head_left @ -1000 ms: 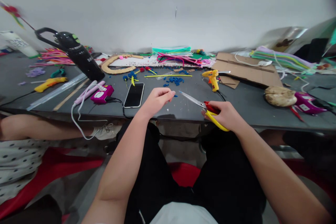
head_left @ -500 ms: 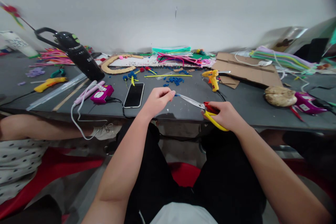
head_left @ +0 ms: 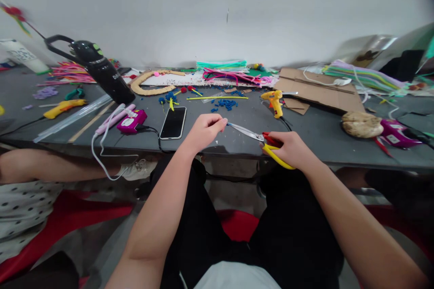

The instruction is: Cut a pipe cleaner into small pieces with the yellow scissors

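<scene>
Scissors (head_left: pixel 251 133) with red and yellow handles sit in our right hand (head_left: pixel 291 149), whose fingers are curled through and around the loops just above the near edge of the grey table (head_left: pixel 315 131). The blades lie almost together and point left, slightly away from us. Their tip reaches the fingertips of our left hand (head_left: pixel 203 132). That hand is drawn into a tight pinch, thumb against forefinger, with the other fingers folded in. Whatever sits in the pinch is too small for us to make out. Both hands hover over the front strip of the table, between our knees and the clutter beyond.

Just left of our left hand a black phone (head_left: pixel 173 122) lies face up, and beside it is a pink device (head_left: pixel 131 121) with a white cable trailing off the edge. Behind the hands we see a scatter of blue bits (head_left: pixel 226 104) and a long yellow strip (head_left: pixel 217 98). A yellow glue gun (head_left: pixel 274 100) stands a little right of them. Against the wall lie bundles of pipe cleaners (head_left: pixel 230 74), and to the right are sheets of cardboard (head_left: pixel 318 90). A black bottle (head_left: pixel 101 72) leans at the left. Another person's arm (head_left: pixel 57 166) rests below the table edge on that side, well apart from our hands.
</scene>
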Demonstrator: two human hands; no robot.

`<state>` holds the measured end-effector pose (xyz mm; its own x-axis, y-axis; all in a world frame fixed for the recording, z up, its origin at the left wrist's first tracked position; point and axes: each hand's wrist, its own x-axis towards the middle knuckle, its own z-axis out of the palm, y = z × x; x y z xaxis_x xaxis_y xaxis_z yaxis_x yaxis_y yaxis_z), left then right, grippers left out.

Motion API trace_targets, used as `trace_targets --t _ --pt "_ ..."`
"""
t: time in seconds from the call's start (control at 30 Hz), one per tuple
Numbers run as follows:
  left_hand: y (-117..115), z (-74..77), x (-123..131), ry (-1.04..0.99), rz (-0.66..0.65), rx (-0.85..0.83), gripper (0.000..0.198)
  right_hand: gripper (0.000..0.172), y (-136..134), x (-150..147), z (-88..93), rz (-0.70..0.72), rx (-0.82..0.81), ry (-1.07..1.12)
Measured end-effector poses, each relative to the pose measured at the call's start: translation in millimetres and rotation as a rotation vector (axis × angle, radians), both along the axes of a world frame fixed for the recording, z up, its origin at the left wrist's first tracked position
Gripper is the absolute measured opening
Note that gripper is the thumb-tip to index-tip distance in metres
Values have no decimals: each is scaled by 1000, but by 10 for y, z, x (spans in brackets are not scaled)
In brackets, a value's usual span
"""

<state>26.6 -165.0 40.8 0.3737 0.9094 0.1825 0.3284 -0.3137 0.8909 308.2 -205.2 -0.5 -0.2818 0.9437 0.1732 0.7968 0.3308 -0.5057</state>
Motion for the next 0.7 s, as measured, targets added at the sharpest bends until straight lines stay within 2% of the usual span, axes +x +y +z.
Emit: trace_targets --t 0.7 --pt "6 -7 -3 21 9 20 36 25 14 1 -8 -5 2 -29"
